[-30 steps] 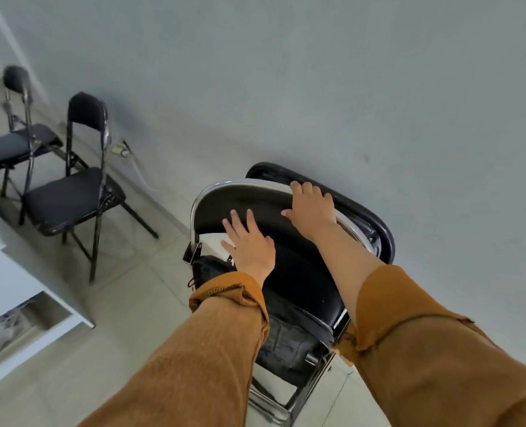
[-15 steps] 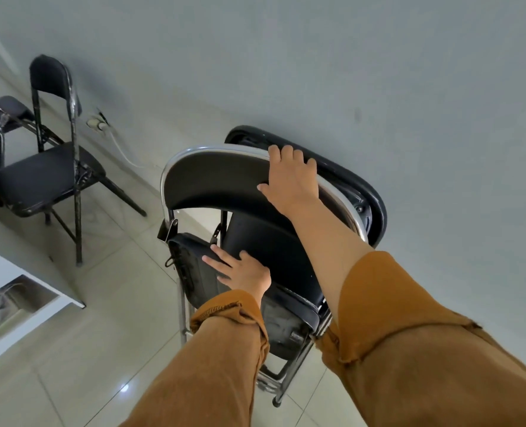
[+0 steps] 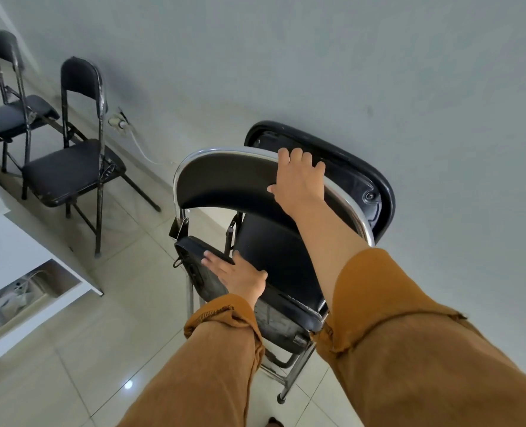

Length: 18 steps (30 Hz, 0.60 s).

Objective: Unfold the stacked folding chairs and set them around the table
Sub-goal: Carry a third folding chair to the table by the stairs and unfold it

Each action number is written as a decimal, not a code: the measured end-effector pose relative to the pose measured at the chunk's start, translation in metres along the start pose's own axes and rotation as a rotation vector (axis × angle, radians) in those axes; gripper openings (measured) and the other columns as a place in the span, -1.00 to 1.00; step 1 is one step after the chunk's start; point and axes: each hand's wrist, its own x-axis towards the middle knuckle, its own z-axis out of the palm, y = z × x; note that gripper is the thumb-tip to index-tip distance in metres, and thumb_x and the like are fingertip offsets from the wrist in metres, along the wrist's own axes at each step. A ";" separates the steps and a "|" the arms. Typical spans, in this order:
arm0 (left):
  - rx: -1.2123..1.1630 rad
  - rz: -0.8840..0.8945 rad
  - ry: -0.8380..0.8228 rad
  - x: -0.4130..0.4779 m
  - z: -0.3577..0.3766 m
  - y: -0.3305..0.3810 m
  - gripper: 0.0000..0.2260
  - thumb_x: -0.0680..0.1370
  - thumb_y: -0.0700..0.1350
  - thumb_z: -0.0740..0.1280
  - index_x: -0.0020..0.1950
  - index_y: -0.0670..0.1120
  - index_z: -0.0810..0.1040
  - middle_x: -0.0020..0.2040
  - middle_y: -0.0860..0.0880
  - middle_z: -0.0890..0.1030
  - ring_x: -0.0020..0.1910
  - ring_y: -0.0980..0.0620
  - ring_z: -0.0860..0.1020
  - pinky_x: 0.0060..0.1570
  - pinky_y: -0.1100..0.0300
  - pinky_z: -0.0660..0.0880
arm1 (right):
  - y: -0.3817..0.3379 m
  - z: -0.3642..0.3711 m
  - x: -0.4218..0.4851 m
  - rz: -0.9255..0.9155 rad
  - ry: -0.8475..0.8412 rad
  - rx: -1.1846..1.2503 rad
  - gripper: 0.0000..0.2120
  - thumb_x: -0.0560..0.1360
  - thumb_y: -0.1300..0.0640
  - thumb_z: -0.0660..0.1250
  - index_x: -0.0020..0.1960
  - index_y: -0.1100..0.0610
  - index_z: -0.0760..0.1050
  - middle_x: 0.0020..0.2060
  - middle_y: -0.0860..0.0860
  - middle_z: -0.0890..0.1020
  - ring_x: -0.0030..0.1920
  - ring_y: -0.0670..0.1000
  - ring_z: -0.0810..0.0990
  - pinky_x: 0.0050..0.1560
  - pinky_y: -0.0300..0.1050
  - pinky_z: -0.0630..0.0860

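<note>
A black folding chair with a chrome frame (image 3: 224, 183) stands in front of me, its seat partly swung down. My right hand (image 3: 298, 180) grips the top rim of its backrest. My left hand (image 3: 237, 275) lies flat on the front edge of the seat, fingers spread. Behind it another folded black chair (image 3: 360, 174) leans against the grey wall. Two unfolded black chairs stand at the left, one nearer (image 3: 70, 167) and one farther (image 3: 12, 115). A corner of the white table (image 3: 18, 257) shows at the left edge.
A white cable and plug (image 3: 123, 124) hang at the wall base between the chairs. The table has an open shelf with items inside (image 3: 18, 294). Pale tiled floor (image 3: 107, 349) spreads between table and chair.
My left hand has slid from the backrest down to the seat's front edge. The seat has swung away from the backrest. My right hand stays on the top rim.
</note>
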 end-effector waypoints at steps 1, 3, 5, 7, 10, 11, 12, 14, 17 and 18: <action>-0.085 -0.045 0.011 -0.002 -0.004 -0.004 -0.29 0.46 -0.04 0.44 0.51 -0.04 0.15 0.47 -0.23 -0.43 0.46 -0.29 -0.36 0.49 -0.06 -0.06 | -0.004 -0.002 -0.005 0.002 0.003 -0.001 -0.30 0.51 -0.13 0.32 0.49 0.16 0.13 0.33 0.17 0.39 0.30 0.18 0.41 0.23 0.13 0.39; -0.224 -0.154 -0.025 -0.005 -0.015 -0.009 -0.27 0.46 -0.14 0.44 0.52 0.01 0.11 0.47 -0.23 -0.41 0.50 -0.30 -0.23 0.47 -0.04 0.09 | -0.010 -0.004 -0.014 0.007 0.007 0.004 -0.30 0.50 -0.12 0.33 0.48 0.16 0.14 0.32 0.17 0.39 0.29 0.17 0.41 0.22 0.11 0.40; -0.284 -0.225 -0.098 -0.010 -0.025 -0.011 -0.27 0.46 -0.19 0.43 0.50 0.05 0.10 0.49 -0.27 -0.23 0.44 -0.29 0.14 0.36 -0.01 0.31 | -0.015 -0.008 -0.021 0.003 0.001 0.009 -0.31 0.50 -0.11 0.34 0.47 0.16 0.16 0.31 0.16 0.40 0.28 0.17 0.43 0.20 0.09 0.42; -0.291 -0.231 -0.146 -0.013 -0.034 -0.014 -0.29 0.46 -0.16 0.43 0.49 0.02 0.11 0.45 -0.26 0.04 0.26 -0.21 0.36 0.24 0.03 0.43 | -0.017 -0.016 -0.023 -0.011 -0.039 0.040 -0.32 0.48 -0.08 0.37 0.45 0.17 0.17 0.26 0.15 0.43 0.21 0.16 0.48 0.08 0.03 0.46; -0.283 -0.221 -0.181 -0.013 -0.043 -0.016 -0.31 0.49 -0.11 0.41 0.50 0.04 0.09 0.41 -0.24 0.16 0.24 -0.17 0.38 0.22 0.07 0.42 | -0.015 -0.032 -0.015 -0.058 -0.137 0.086 -0.35 0.46 -0.04 0.41 0.40 0.17 0.21 0.16 0.12 0.51 0.05 0.13 0.56 -0.17 -0.08 0.38; -0.277 -0.235 -0.193 -0.010 -0.045 -0.015 -0.31 0.50 -0.10 0.39 0.51 0.04 0.07 0.41 -0.25 0.17 0.25 -0.16 0.37 0.22 0.07 0.41 | -0.014 -0.036 -0.012 -0.082 -0.170 0.094 -0.39 0.45 -0.02 0.43 0.36 0.17 0.24 0.12 0.11 0.54 -0.02 0.12 0.55 -0.18 -0.09 0.36; -0.263 -0.244 -0.206 -0.008 -0.046 -0.014 -0.31 0.51 -0.09 0.38 0.52 0.04 0.05 0.41 -0.25 0.18 0.26 -0.16 0.35 0.23 0.07 0.40 | -0.013 -0.041 -0.009 -0.104 -0.203 0.110 -0.42 0.44 0.00 0.44 0.32 0.16 0.27 0.10 0.10 0.56 -0.06 0.11 0.52 -0.18 -0.09 0.36; -0.271 -0.264 -0.217 -0.009 -0.049 -0.006 -0.32 0.53 -0.10 0.35 0.52 0.05 0.03 0.41 -0.25 0.17 0.27 -0.16 0.33 0.22 0.07 0.40 | -0.011 -0.047 -0.002 -0.129 -0.278 0.174 -0.44 0.42 0.03 0.46 0.30 0.16 0.32 0.09 0.11 0.58 -0.02 0.13 0.54 -0.13 -0.06 0.40; -0.297 -0.272 -0.194 0.004 -0.042 0.002 -0.33 0.54 -0.14 0.33 0.52 0.06 0.02 0.40 -0.25 0.21 0.23 -0.14 0.37 0.15 0.10 0.41 | -0.005 -0.050 0.010 -0.124 -0.415 0.324 -0.43 0.39 0.06 0.49 0.32 0.13 0.36 0.17 0.11 0.55 0.15 0.17 0.54 0.01 -0.01 0.46; -0.320 -0.264 -0.199 0.010 -0.041 0.005 -0.35 0.55 -0.17 0.30 0.52 0.03 0.01 0.39 -0.25 0.24 0.23 -0.15 0.39 0.17 0.10 0.40 | -0.002 -0.050 0.014 -0.122 -0.441 0.352 -0.41 0.38 0.07 0.49 0.33 0.11 0.35 0.20 0.10 0.54 0.18 0.17 0.53 0.05 -0.01 0.46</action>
